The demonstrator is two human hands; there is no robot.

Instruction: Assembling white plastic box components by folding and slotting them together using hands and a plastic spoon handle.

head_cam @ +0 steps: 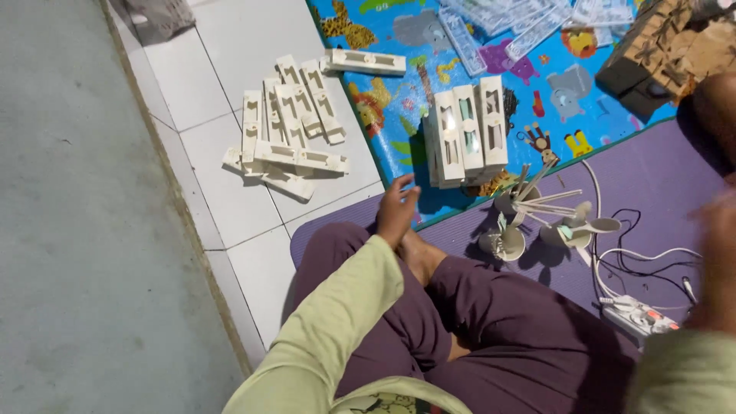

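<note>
Cream plastic, moulded into long slotted housings (466, 132), standing on end in a tight row near the front edge of the bright play mat (399, 115), just beyond the fingertips. Probably handling light and stiff, smooth enough to slip; best gripped across the narrow sides rather than by the thin window ribs. Left hand (397, 213) resting over a bare foot (422, 257), fingers loosely curled and half open, gripping nothing. Right hand (719, 261) blurring at the right edge of the purple mat (652, 176); cannot tell how open, or whether holding anything. Lying in a loose heap on the white tiles (230, 69) past the mat's left edge, more cream housings (285, 126). Small desk lamps (537, 218) tangling on the purple mat, white power strip (640, 314) and cables sitting beside the knee.
</note>
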